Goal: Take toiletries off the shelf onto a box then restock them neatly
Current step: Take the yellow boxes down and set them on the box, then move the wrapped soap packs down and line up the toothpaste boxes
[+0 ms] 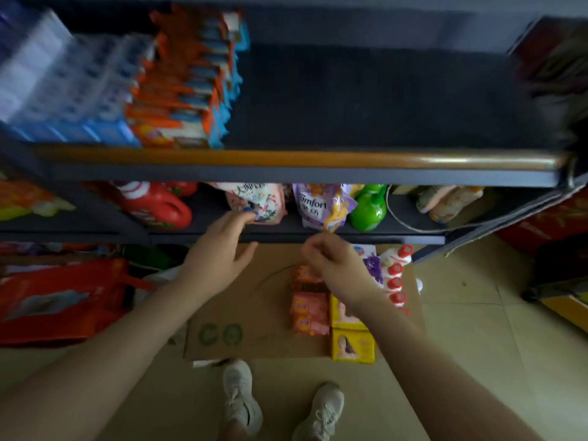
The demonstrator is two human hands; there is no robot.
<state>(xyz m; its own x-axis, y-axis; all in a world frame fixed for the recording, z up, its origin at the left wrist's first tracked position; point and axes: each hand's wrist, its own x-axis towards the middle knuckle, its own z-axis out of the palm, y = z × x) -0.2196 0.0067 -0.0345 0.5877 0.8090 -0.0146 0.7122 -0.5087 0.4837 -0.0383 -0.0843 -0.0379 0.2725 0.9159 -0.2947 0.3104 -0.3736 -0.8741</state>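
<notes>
On the lower shelf (375,238) stand a pink-white floral pouch (261,200), a purple Comfort pouch (321,206), a green bottle (369,208) and a red jug (156,205). My left hand (222,249) reaches to the floral pouch, its fingertips on the pouch's lower edge. My right hand (334,265) hovers just below the Comfort pouch's bottom corner with fingers curled; whether it pinches the corner is unclear. On the cardboard box (254,313) on the floor lie pink packs (310,313), yellow packs (351,345), a purple pack (370,262) and white bottles with red caps (396,281).
The upper shelf (350,100) holds blue-white packs (63,90) and orange-blue packets (194,84) at the left, with bare board to the right. A red bag (60,300) lies on the floor at the left. My two shoes (241,396) stand before the box.
</notes>
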